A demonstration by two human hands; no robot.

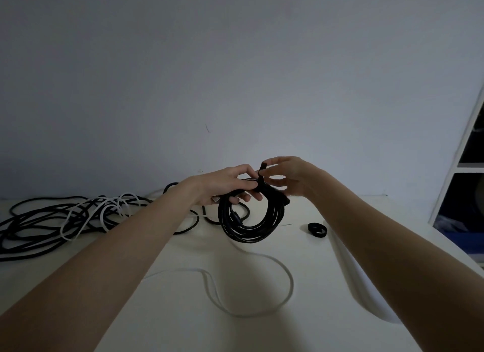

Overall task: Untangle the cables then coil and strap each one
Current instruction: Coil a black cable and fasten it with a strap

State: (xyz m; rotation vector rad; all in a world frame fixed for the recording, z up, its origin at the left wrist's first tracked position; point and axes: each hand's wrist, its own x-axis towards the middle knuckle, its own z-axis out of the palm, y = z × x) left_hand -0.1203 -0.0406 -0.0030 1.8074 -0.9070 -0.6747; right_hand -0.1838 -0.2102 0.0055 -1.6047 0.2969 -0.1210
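tangled cables [52,220] cut off left, shelf [468,168] contents perhaps unreadable

Room was dim, with low, even light and soft shadows on the surfaces. A plain pale wall [235,63] filled the upper part of the view, bare except for a small dark mark near its middle, and met the far edge of a white table [183,312] that spanned the lower part. At the right edge stood a white shelf unit [468,165] with dark open compartments, contents too dark to tell.
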